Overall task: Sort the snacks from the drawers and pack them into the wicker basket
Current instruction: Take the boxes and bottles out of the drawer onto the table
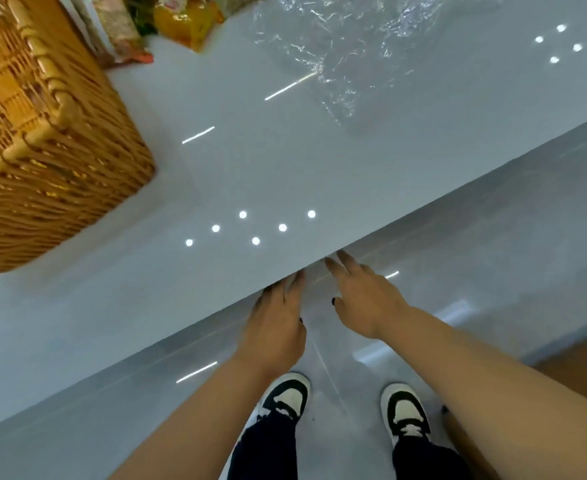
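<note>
Glossy grey countertop (pixel 250 174) carries wicker basket (pixel 60 174), snack packets (pixel 153 26), clear plastic (pixel 337 46).

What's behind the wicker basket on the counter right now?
Behind the wicker basket, snack packets lie on the counter: a patterned one and a yellow-orange one. The basket and the frame edge hide part of them, so a count is not possible.

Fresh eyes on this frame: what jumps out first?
The big wicker basket at the left of the glossy grey countertop, with snack packets piled behind it. Then the left hand and right hand, reaching under the counter's near edge, fingers straight, holding nothing.
</note>
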`<state>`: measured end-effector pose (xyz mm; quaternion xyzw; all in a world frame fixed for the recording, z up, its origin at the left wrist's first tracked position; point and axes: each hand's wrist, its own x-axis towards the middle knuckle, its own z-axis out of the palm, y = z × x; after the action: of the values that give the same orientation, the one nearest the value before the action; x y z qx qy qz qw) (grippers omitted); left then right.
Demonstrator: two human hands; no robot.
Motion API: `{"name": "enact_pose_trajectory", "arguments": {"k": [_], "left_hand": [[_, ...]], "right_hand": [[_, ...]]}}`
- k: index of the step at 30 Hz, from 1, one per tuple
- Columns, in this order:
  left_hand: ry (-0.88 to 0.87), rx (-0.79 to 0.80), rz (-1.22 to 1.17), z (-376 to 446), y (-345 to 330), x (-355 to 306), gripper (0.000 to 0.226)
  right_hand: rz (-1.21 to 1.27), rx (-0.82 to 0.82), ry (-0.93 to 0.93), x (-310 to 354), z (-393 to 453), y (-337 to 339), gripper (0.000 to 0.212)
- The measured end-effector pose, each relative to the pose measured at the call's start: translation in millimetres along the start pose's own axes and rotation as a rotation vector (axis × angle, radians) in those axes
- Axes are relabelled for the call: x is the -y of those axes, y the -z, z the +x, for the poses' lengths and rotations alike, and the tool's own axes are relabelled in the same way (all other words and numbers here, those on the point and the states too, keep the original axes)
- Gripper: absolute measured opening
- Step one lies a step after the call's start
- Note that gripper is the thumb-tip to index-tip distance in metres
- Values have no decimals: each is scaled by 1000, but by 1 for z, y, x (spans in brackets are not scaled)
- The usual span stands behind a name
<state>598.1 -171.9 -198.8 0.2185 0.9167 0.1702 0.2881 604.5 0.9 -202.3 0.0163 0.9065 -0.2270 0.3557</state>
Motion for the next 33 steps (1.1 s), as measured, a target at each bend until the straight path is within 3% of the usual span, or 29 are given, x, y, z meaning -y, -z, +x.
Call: {"name": "enact_pose_trajectory", "arguments": {"k": [5, 12, 20, 26, 29, 33], "left_hand": [[58, -90, 55, -7, -26, 12, 80], [189, -248, 8, -29, -51, -6, 80], [100, -451, 179, -53, -38, 3, 51], [170, -493, 228, -58, -30, 5, 58], [265, -548, 216, -57, -31, 2, 57], [299, -550, 277, -50, -24, 3, 31]], "right_hand": [[-195, 96, 119, -16, 21, -11, 73], [-301, 178, 112, -21, 27, -10, 77], [-426, 211, 80, -6, 21, -4, 75], [-391, 279, 81, -3, -5, -4, 56], [-181, 97, 200, 7, -24, 6, 30], [-81, -468, 468, 11, -36, 9, 27]]}}
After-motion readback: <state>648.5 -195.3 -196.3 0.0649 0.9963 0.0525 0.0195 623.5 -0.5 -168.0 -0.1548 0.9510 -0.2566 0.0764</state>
